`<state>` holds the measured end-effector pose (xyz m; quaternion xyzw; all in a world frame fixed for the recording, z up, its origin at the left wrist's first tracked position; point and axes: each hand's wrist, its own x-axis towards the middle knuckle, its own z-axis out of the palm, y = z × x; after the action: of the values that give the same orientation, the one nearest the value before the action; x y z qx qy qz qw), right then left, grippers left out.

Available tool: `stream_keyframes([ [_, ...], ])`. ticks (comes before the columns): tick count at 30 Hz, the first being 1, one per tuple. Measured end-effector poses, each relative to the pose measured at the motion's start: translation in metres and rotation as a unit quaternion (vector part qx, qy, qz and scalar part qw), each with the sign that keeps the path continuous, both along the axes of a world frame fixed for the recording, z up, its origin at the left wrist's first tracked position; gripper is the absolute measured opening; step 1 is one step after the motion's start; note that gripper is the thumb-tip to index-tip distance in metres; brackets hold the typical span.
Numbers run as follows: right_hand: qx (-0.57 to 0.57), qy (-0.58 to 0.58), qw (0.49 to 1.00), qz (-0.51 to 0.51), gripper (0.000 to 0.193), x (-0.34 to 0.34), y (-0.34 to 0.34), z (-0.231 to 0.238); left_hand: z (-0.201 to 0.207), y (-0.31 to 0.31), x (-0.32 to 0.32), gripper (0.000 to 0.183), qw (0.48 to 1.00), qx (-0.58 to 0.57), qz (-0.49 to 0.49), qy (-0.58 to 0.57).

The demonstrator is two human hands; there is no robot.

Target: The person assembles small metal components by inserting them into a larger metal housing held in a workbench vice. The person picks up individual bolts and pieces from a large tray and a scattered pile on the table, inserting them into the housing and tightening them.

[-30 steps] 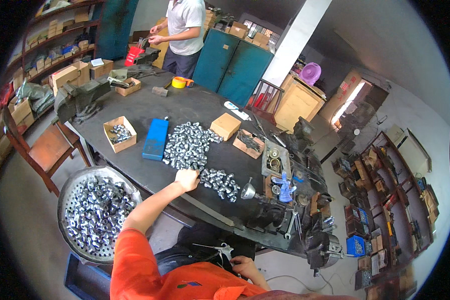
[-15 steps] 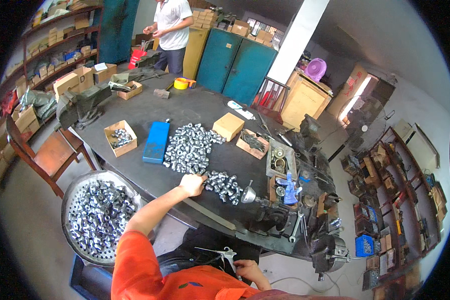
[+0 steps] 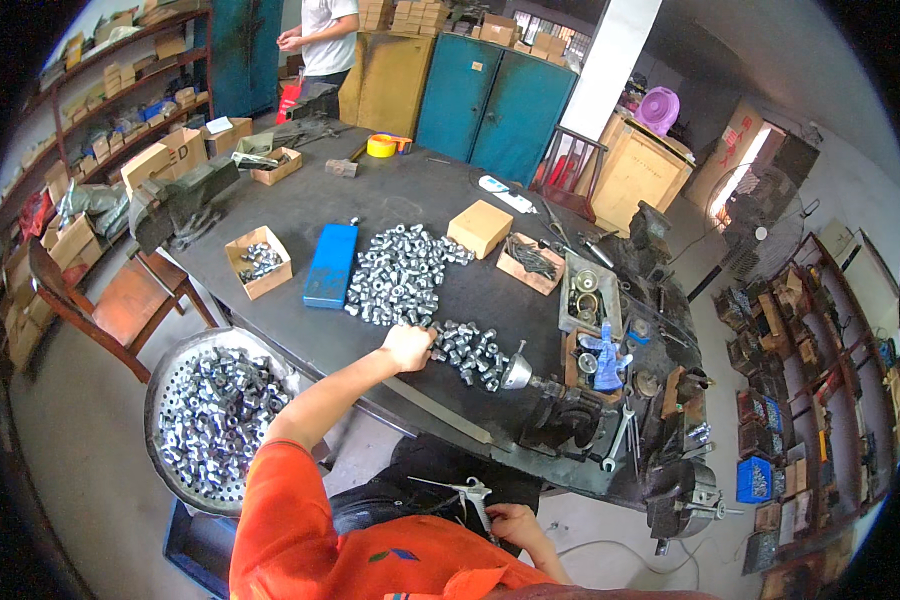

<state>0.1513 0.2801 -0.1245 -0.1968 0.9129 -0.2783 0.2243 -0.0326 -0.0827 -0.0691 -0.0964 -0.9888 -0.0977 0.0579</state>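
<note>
My left hand [image 3: 408, 348] reaches over the near edge of the black-topped table. Its fingers are curled at the left edge of a small heap of shiny metal fittings [image 3: 469, 355]; whether a fitting is inside them is hidden. Just beyond it spreads a larger heap of the same fittings [image 3: 398, 278]. Low by my lap, my right hand [image 3: 513, 524] is closed round the grip of an air blow gun [image 3: 475, 493] whose thin nozzle points left. Right of the small heap, a cone-shaped metal piece [image 3: 516, 371] sits on a clamped fixture [image 3: 574, 420].
A perforated metal pan [image 3: 160, 425] full of fittings stands at the left, below table height. Around the heaps are a blue box [image 3: 331, 266], cardboard boxes [image 3: 480, 228], a grey tray [image 3: 589, 296] and wrenches [image 3: 620, 440]. A person [image 3: 328, 45] stands beyond the table.
The whole view has shifted, so the table and pan appear farther right and slightly higher. Both hands keep about the same places relative to the heap and the blow gun.
</note>
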Motion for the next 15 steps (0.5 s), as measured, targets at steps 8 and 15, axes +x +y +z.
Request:
stream_keyframes([
  [8, -0.095, -0.079, 0.991, -0.044, 0.043, -0.002, 0.031, 0.047, 0.018, -0.007, 0.004, 0.024, 0.993, 0.120, 0.020, -0.002],
  [15, -0.382, -0.044, 0.883, -0.268, 0.029, -0.048, 0.103, 0.050, 0.055, 0.007, 0.038, 0.012, 0.717, 0.688, -0.042, -0.104],
])
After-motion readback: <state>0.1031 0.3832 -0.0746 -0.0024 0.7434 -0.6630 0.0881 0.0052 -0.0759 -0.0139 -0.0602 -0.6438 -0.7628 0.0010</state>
